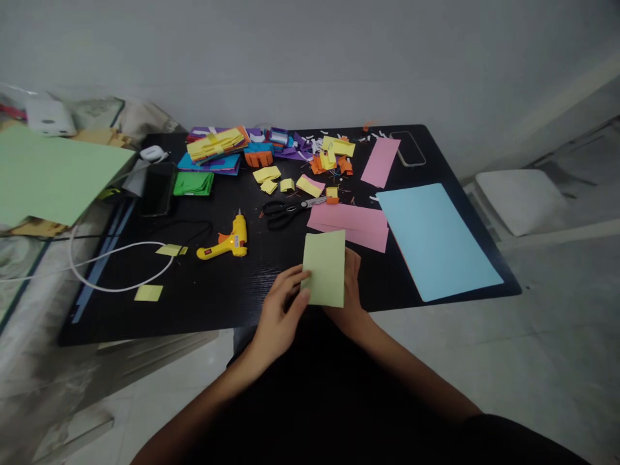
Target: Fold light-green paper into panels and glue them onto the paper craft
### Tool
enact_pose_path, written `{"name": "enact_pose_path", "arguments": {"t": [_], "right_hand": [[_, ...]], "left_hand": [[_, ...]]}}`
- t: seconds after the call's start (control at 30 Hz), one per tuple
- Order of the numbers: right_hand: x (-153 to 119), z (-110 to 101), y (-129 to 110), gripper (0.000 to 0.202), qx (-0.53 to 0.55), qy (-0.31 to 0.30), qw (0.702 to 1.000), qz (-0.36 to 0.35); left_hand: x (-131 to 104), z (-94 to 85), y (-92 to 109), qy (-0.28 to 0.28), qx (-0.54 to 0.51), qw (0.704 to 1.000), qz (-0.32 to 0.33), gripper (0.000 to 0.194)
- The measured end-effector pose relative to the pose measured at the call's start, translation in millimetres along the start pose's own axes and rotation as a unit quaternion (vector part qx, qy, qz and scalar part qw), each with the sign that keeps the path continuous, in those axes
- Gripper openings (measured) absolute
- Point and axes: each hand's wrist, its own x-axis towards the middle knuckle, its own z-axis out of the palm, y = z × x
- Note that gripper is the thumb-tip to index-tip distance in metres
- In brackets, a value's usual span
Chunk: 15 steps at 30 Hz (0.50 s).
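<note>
Dim, greyish light here, the wall beyond the bench (261, 284) evenly dull! Faint sheen on the black top below the glue gun (235, 237); far left of it, things smear soft, and the frame's edges stretch, wide-angle style.

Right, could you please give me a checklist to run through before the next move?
1. Green sheet in hand: ok, the left hand has its edge between thumb and fingers.
2. Right hand gripping it: cannot tell, the sheet hides the fingers.
3. Glue gun set down: ok, on the table.
4. Glue gun hot: cannot tell.
5. Scraps tidied: not ok, they lie strewn beyond the scissors.
6. Blue sheet out of the hands' way: ok, off to the right.
</note>
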Motion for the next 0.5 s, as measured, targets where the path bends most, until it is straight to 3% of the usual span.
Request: {"name": "enact_pose_path", "arguments": {"t": [0.13,0.27,0.5], "right_hand": [[-4.8,0.2,-2.0,0.026,0.011,0.018,0.999,0.041],[-9.4,1.5,-2.8,0.029,0.081,0.035,0.994,0.065],[-9.4,-12.4,-5.2,0.03,0.162,0.026,0.984,0.062]], "left_hand": [[22.7,-1.1,-10.1,0.049,-0.106,0.989,-0.094,0.037],[37.9,1.4,-12.5,0.021,-0.129,0.984,-0.118,0.058],[47.4,1.8,2.2,-0.036,-0.161,0.977,-0.133,0.038]]}}
